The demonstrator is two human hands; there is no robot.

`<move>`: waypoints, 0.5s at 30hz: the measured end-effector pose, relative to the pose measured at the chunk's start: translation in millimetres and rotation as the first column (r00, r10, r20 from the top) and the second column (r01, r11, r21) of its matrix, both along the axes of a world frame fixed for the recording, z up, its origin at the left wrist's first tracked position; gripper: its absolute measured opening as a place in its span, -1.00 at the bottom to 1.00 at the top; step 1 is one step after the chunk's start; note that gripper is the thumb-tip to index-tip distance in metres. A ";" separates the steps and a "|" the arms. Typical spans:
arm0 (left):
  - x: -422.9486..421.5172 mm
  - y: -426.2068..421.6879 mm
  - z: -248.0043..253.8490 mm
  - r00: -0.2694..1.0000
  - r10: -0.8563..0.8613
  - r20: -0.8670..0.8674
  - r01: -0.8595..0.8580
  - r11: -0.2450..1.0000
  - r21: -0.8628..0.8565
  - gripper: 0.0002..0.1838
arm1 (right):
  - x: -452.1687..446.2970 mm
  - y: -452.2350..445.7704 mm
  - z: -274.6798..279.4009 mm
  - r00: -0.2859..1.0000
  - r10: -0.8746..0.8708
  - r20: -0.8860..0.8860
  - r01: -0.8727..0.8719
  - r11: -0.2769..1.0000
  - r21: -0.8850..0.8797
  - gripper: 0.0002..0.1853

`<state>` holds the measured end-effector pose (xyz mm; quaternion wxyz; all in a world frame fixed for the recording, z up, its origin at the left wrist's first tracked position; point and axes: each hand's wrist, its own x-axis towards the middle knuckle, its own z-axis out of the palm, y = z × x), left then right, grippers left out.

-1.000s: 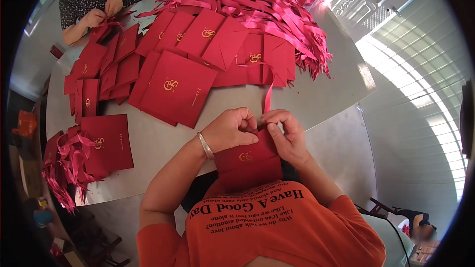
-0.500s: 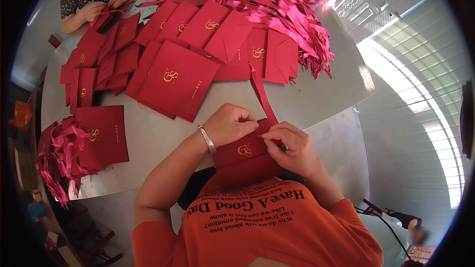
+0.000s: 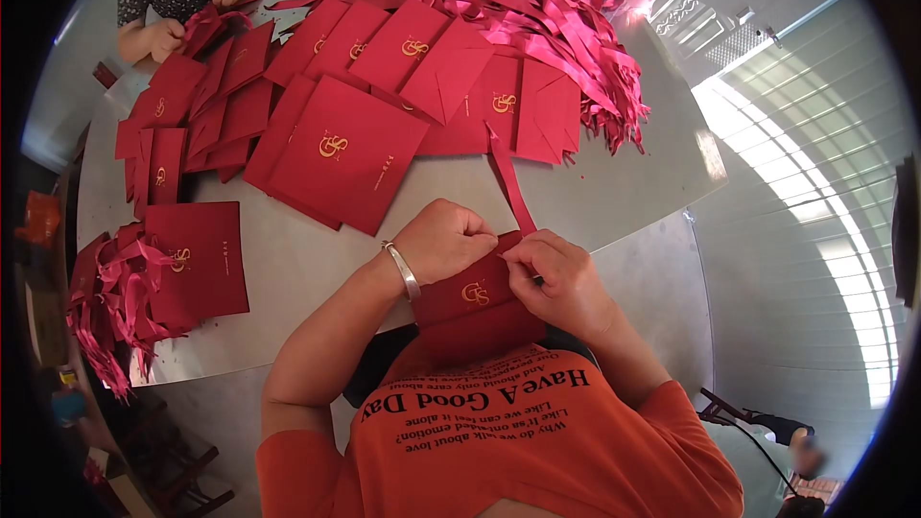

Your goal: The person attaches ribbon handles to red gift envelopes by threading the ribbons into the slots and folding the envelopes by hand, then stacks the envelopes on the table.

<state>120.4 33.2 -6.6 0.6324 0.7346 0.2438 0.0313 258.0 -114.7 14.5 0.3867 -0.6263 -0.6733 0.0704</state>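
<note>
A dark red paper gift bag [image 3: 470,305] with a gold logo is held in front of my orange shirt, at the table's near edge. My left hand [image 3: 449,242], with a silver bangle at the wrist, is closed on the bag's top edge. At the bag's upper right, my right hand [image 3: 554,276] is pinched where a red ribbon [image 3: 508,182] meets the bag; the pinched piece is mostly hidden by the fingers. The ribbon's other end stretches away over the table toward the other bags.
Flat red bags [image 3: 341,153] lie overlapping across the table [image 3: 614,197]. Behind them rises a heap of loose ribbons [image 3: 537,14]. At the left sits a bag with ribbon handles [image 3: 197,264]. Across the table, another person's hand [image 3: 165,38] is beside a ribbon.
My right hand has turned and shifted slightly up and left along the bag's edge, fingers more curled. My left hand stays put. The other person's hands have moved slightly apart.
</note>
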 end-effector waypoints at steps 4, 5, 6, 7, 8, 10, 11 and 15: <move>1.0 -2.5 3.8 0.999 0.005 -0.039 -0.005 1.000 -0.007 -0.78 | -4.2 1.8 3.1 0.996 -0.012 0.089 0.014 0.999 -0.031 -0.86; 2.0 -3.1 0.8 1.000 -0.009 -0.025 0.011 0.999 0.045 -0.78 | -5.9 2.1 3.4 0.989 -0.028 0.146 0.034 0.999 -0.038 -0.86; 2.5 -3.6 -1.1 1.000 -0.025 -0.012 0.026 0.995 0.097 -0.78 | -9.2 1.9 4.9 0.989 -0.028 0.147 0.034 0.999 -0.039 -0.86; 2.0 -4.0 -1.8 1.000 -0.025 -0.011 0.026 0.995 0.096 -0.78 | -13.9 1.7 7.4 0.972 -0.054 0.230 0.080 0.991 -0.105 -0.88; 1.1 -3.9 -2.3 1.000 -0.026 -0.003 0.026 0.996 0.085 -0.78 | -17.8 2.6 9.2 0.947 -0.074 0.313 0.132 0.977 -0.166 -0.89; -1.1 -3.6 3.6 0.999 -0.033 0.003 0.033 0.997 0.073 -0.77 | -22.5 8.6 10.5 0.941 -0.094 0.326 0.163 0.968 -0.193 -0.90; -2.8 -2.2 9.9 0.999 -0.045 0.006 0.044 0.996 0.079 -0.77 | -23.2 11.9 11.0 0.933 -0.109 0.342 0.192 0.957 -0.217 -0.90; -3.1 -0.4 3.5 0.997 -0.038 0.061 0.031 0.992 0.124 -0.77 | -20.7 19.3 9.7 0.929 -0.130 0.345 0.231 0.935 -0.270 -0.90</move>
